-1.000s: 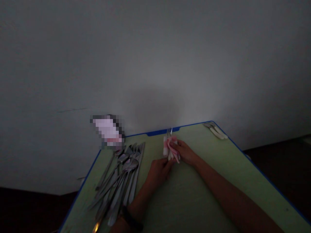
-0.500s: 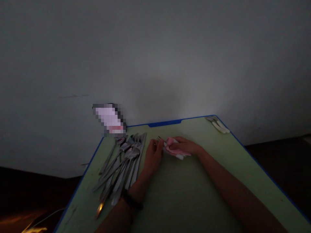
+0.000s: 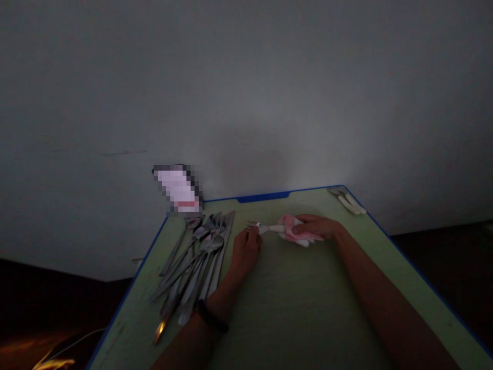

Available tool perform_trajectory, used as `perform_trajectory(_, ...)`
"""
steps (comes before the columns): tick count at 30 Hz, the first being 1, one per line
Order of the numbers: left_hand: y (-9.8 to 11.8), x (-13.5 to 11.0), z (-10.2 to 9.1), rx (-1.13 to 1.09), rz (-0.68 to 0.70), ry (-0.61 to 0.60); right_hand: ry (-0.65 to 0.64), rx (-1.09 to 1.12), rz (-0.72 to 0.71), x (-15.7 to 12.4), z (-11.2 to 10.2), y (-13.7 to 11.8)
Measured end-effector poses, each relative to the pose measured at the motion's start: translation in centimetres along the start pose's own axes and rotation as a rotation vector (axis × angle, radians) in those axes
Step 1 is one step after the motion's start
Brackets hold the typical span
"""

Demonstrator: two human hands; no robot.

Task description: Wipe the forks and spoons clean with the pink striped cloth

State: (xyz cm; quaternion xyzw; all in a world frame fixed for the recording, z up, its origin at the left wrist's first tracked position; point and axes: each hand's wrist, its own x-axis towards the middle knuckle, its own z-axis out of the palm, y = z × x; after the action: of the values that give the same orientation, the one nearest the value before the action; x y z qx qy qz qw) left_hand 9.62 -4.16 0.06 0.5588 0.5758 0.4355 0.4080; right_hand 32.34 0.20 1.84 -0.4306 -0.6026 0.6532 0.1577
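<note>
Between my hands lies a fork with a white handle, its tines pointing left. My left hand pinches it at the metal head, near the tines. A pink and white cloth is bunched around the handle's right end, and my right hand is closed on this cloth. The end of the handle is hidden inside the cloth. Left of my left hand, a pile of metal spoons, forks and knives lies on the table.
The light green table has a blue edge and stands against a grey wall. Forks with white handles lie at the far right corner. A phone-like object, blurred out, leans at the far left corner.
My right hand has slid right with the cloth along the fork, so more of the white handle shows. My left hand stays at the fork's head.
</note>
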Motion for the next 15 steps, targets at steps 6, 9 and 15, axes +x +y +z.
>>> perform_trajectory(6, 0.3, -0.2, 0.0, 0.19, 0.097, -0.113, -0.006, -0.116, 0.02, 0.3, 0.0, 0.0)
perform_trajectory(9, 0.4, -0.5, 0.2, 0.247, 0.109, -0.155, -0.105, -0.323, 0.021, 0.6, 0.5, -0.9)
perform_trajectory(15, 0.8, -0.7, 0.3, 0.254, 0.091, -0.153, -0.179, -0.535, -0.042, 1.1, 2.0, -2.4)
